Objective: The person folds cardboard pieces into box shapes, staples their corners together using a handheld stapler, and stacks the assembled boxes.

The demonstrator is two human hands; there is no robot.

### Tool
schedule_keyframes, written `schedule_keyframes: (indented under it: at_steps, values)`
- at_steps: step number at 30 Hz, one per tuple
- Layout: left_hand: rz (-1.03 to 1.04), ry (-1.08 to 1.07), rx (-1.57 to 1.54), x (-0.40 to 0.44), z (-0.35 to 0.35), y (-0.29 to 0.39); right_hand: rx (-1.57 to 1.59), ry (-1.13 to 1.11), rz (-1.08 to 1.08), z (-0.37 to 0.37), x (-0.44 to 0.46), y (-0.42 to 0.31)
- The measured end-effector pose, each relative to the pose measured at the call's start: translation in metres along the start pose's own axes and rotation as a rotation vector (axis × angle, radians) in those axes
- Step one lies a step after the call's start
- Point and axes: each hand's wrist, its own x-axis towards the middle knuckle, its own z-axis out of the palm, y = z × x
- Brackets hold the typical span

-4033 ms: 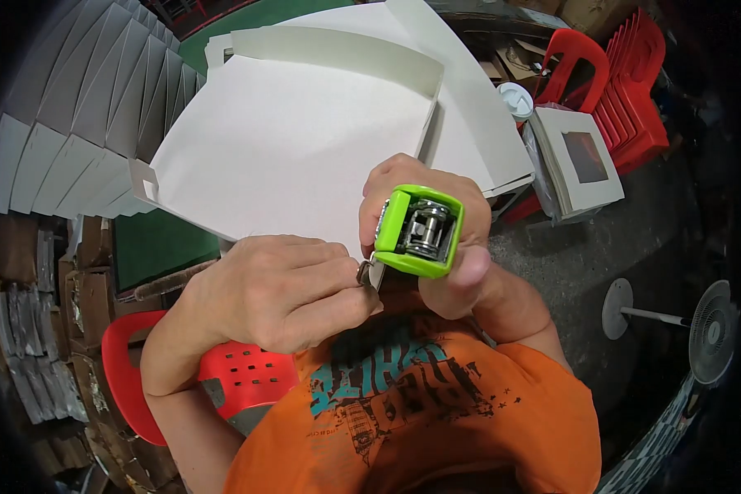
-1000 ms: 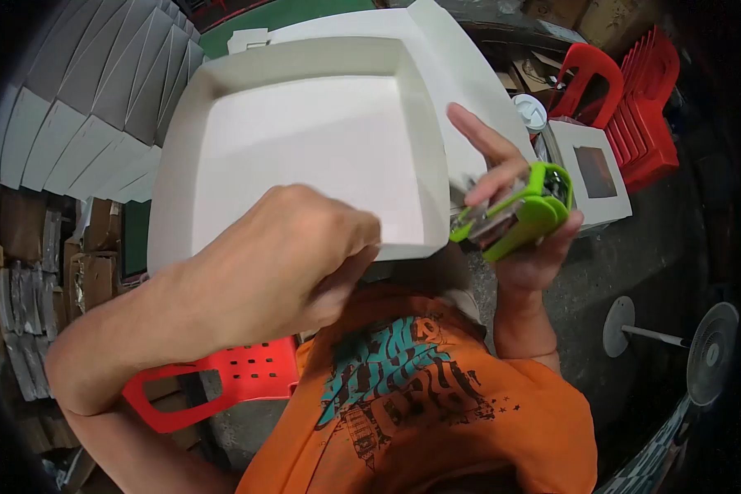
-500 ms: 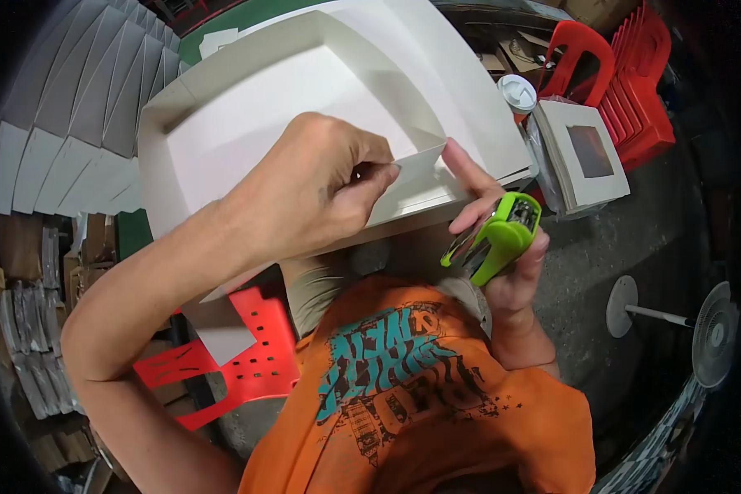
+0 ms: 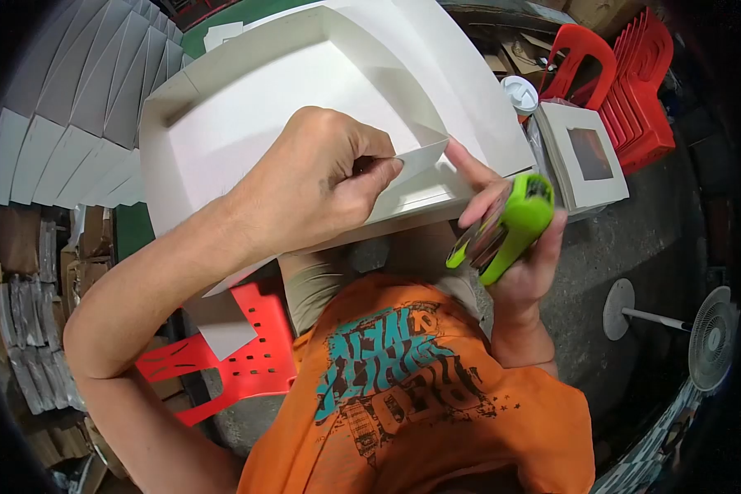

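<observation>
A large white cardboard box (image 4: 255, 99) with raised walls lies open before me, tilted, its near right corner by my hands. My left hand (image 4: 333, 177) pinches a white flap (image 4: 424, 158) at that corner between thumb and fingers. In my right hand (image 4: 523, 247) is a green stapler (image 4: 519, 222), gripped between palm, thumb and fingers, its jaws apart and pointing toward the lower left. The extended index finger of that hand touches the corner's outer edge. What lies under my left fist is hidden.
Folded white boxes (image 4: 66, 107) are stacked at the left. A red chair (image 4: 259, 354) is near my left elbow. At the right are a lidded cup (image 4: 519, 95), a windowed white box (image 4: 580, 156), stacked red chairs (image 4: 634, 115) and a white fan (image 4: 710, 337).
The box has turned and its walls now stand up. My left hand has moved from the near edge to the corner flap. My right hand, with the stapler, has shifted right.
</observation>
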Motion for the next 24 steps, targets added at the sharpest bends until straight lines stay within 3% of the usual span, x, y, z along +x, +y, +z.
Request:
schedule_keyframes:
  at_steps: [8,11,13,24]
  values:
    - [0.011,0.065,-0.020,0.005,0.013,0.002,-0.066,0.162,-0.548,0.020,0.057,-0.008]
    - [0.064,0.094,0.060,0.005,0.016,0.004,-0.474,0.191,-0.522,0.027,0.065,-0.003]
    - [0.083,0.096,0.061,0.005,0.016,0.004,-0.582,0.172,-0.496,0.028,0.065,0.005]
    - [0.176,0.110,0.102,0.003,0.026,0.008,-0.638,0.203,-0.517,0.019,0.061,0.017]
